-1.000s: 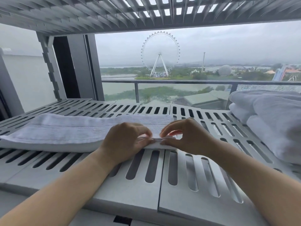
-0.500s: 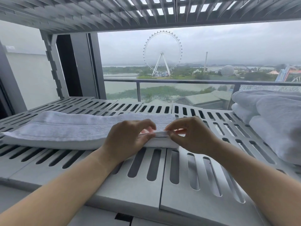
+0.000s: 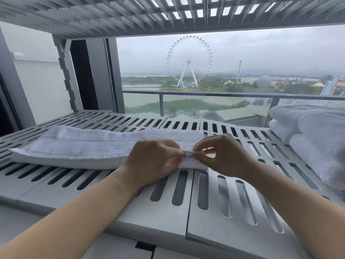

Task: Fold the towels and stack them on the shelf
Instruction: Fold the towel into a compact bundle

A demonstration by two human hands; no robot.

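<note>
Since a moment ago the hands have barely shifted; both stay at the right end of the folded towel (image 3: 93, 146), their fingertips drawn a little closer together. The left hand (image 3: 153, 161) and right hand (image 3: 225, 156) meet thumb-to-thumb and pinch the folded towel's near right corner, where a small tag (image 3: 190, 154) shows between the fingertips. The folded towel lies as a long flat strip on the slotted grey shelf (image 3: 186, 212), running from near the left edge to about the middle, close to the front edge. A stack of white towels (image 3: 317, 139) sits at the shelf's right edge, well apart from the hands. Another slotted shelf (image 3: 130, 14) spans overhead. Beyond the back edge, a window shows a Ferris wheel (image 3: 189, 60).
</note>
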